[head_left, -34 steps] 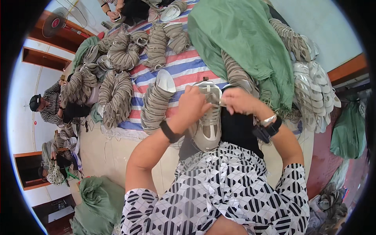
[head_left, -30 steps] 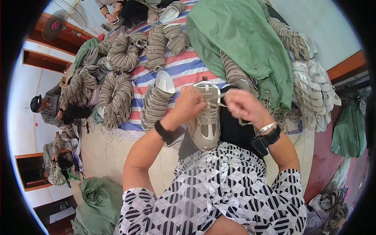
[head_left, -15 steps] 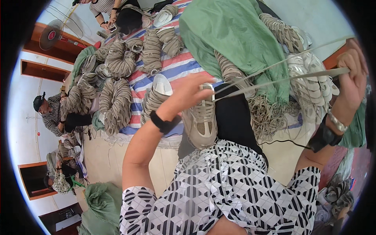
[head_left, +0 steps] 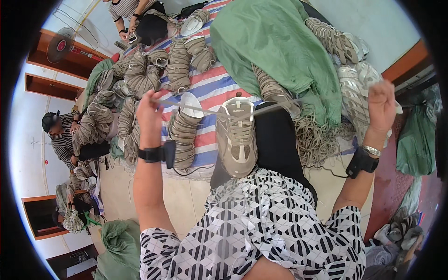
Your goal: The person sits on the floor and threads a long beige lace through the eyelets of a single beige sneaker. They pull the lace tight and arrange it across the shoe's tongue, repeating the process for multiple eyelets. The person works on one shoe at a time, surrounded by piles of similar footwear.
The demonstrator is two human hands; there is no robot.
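A beige-grey sneaker (head_left: pixel 236 156) rests on my lap with its toe toward me. Its laces are threaded through the eyelets, and the two loose ends spread outward from the top. My left hand (head_left: pixel 150 111) is closed on one end of the shoelace (head_left: pixel 191 108), pulled taut to the left. On the far right my raised right hand (head_left: pixel 381 106) is closed as well. The other lace end runs toward it, its last stretch faint against the pale background. Left of the sneaker stands a stack of nested shoe uppers (head_left: pixel 182 140).
Bundles of shoe uppers (head_left: pixel 178 65) lie on a striped sheet (head_left: pixel 217 84). A green sack (head_left: pixel 280 46) covers more uppers at the back, beside a heap of loose laces (head_left: pixel 322 140). Several people sit along the left, near a fan (head_left: pixel 60 44). A thin black cable (head_left: pixel 331 172) trails by my right wrist.
My left hand has moved from over the sneaker out to the left, drawing one lace end with it. My right hand, earlier holding both lace strands, has come down and inward slightly.
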